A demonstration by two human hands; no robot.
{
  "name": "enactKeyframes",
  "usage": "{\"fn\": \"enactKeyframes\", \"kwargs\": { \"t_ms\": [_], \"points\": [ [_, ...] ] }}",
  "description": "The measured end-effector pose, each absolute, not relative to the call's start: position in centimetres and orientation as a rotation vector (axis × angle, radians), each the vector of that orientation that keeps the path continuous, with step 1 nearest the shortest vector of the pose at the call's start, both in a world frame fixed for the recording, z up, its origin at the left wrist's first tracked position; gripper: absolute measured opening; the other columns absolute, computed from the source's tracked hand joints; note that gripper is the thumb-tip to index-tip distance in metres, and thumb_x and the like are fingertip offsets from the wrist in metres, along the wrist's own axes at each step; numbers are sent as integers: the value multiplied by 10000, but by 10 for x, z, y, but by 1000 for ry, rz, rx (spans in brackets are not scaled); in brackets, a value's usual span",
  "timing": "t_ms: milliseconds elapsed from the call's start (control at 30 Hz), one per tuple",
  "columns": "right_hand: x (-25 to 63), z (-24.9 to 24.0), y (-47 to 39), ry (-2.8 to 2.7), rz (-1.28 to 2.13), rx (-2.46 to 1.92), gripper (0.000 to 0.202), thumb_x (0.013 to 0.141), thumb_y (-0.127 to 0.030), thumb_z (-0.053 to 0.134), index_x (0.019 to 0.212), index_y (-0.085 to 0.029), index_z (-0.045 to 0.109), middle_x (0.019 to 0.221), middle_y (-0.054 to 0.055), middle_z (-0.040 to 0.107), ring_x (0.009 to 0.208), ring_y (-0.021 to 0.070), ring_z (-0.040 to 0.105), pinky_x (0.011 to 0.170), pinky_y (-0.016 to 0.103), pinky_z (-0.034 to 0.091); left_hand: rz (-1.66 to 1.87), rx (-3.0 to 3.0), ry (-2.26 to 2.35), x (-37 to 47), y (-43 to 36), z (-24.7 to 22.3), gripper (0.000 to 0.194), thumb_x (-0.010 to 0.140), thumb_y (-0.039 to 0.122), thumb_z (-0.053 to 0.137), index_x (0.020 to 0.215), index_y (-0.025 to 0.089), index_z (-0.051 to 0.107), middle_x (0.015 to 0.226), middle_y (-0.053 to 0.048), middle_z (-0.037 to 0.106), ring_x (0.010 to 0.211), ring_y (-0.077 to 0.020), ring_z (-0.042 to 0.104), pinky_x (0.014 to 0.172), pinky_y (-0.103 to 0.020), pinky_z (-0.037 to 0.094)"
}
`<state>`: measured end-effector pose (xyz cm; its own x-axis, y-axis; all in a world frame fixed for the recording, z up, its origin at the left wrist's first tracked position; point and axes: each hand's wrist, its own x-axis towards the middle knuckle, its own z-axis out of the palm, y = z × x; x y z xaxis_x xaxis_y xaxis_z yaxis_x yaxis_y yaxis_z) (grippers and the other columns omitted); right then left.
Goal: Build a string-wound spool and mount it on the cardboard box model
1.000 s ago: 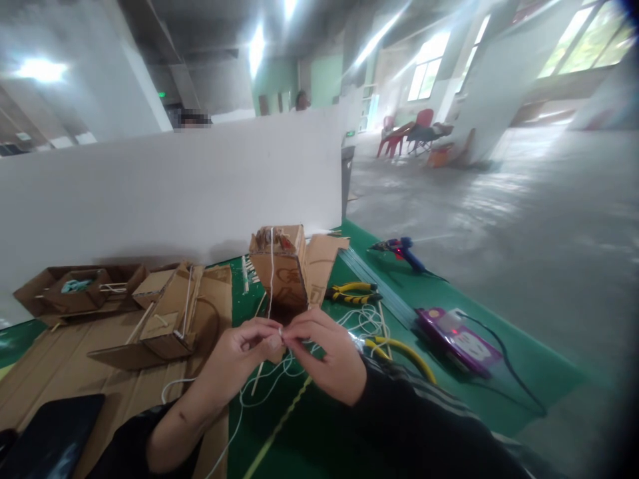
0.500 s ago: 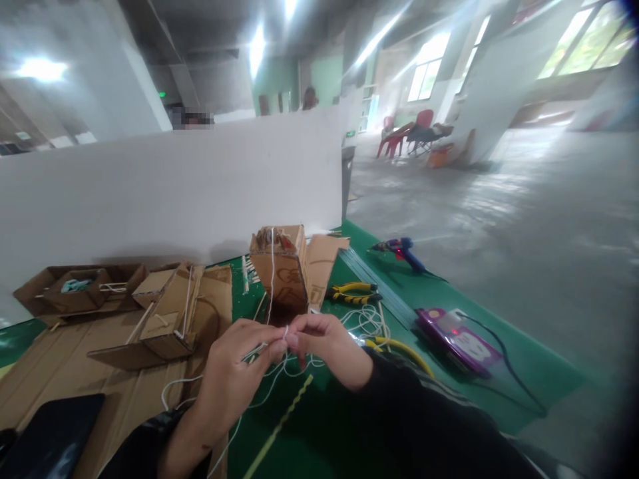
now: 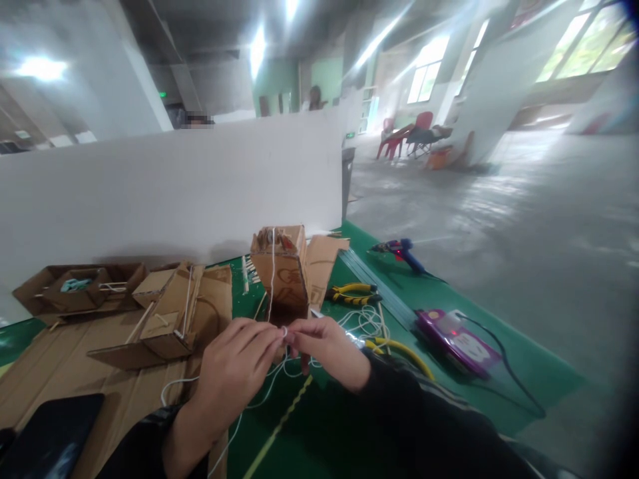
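White string (image 3: pixel 285 331) is pinched between the fingertips of both my hands, low in the middle of the view. My left hand (image 3: pixel 237 362) is closed on it, palm down, its back toward me. From the other side my right hand (image 3: pixel 327 346) pinches the same string, the fingertips of the two hands nearly meeting. Loose lengths of the string trail below the hands and to the left. Just behind them stands a cardboard box model (image 3: pixel 284 269), with a white string running down its front. The fingers hide the exact shape of the string at the pinch.
Yellow-black pliers (image 3: pixel 354 293) lie right of the model beside clear glue sticks (image 3: pixel 377 289). A blue glue gun (image 3: pixel 399 253) and a purple power strip (image 3: pixel 456 342) are farther right. More cardboard pieces (image 3: pixel 170 319) and a dark phone-like slab (image 3: pixel 54 432) sit left. A white partition (image 3: pixel 174 186) stands behind.
My left hand has rolled over so that more of its back shows. The right hand's fingers have flattened slightly, and both hands still pinch the string.
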<state>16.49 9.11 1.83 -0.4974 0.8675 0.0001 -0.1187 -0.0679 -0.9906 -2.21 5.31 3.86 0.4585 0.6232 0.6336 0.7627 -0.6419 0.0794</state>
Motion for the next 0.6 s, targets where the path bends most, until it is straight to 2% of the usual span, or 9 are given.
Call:
{"fn": "enactKeyframes", "kwargs": {
  "t_ms": [100,200,233,300,400,600],
  "points": [
    [164,17,88,-1426,1494,-861,205,789,-335,707,902,-170,660,741,-21,584,617,101,522,548,223,469,-987,-2520,-1334,-19,53,36,81,962,182,553,938,194,630,906,-20,709,866,-178,623,793,-305,488],
    [164,18,86,-1530,1298,-750,311,795,-252,684,1093,-191,617,992,33,612,806,136,576,721,273,490,-1022,-2579,-1461,-17,54,35,95,978,229,517,921,209,590,903,-22,680,878,-185,615,769,-304,479],
    [164,18,85,-1595,1250,-733,276,818,-260,663,1081,-183,629,988,44,620,806,146,581,726,285,485,-1042,-2591,-1501,-16,54,35,98,980,243,511,919,214,582,903,-21,672,882,-186,613,769,-305,477],
    [165,19,84,-1692,1207,-771,155,872,-301,614,927,-164,658,845,35,628,725,146,562,666,284,459,-1101,-2599,-1593,-16,54,35,110,982,264,497,914,220,571,895,-19,653,872,-184,607,764,-303,474],
    [166,21,83,-1711,1225,-830,244,907,-354,572,768,-159,622,650,-6,566,596,125,482,563,266,379,-1257,-2577,-1728,-16,53,36,120,984,293,482,924,223,560,895,-14,622,846,-172,599,754,-288,473],
    [165,21,83,-1714,1231,-802,226,889,-328,571,754,-154,624,656,-8,557,590,118,450,554,262,341,-1540,-2636,-1906,-10,47,33,146,999,341,452,966,229,540,902,-4,589,837,-154,592,762,-264,471]
  ]
}}
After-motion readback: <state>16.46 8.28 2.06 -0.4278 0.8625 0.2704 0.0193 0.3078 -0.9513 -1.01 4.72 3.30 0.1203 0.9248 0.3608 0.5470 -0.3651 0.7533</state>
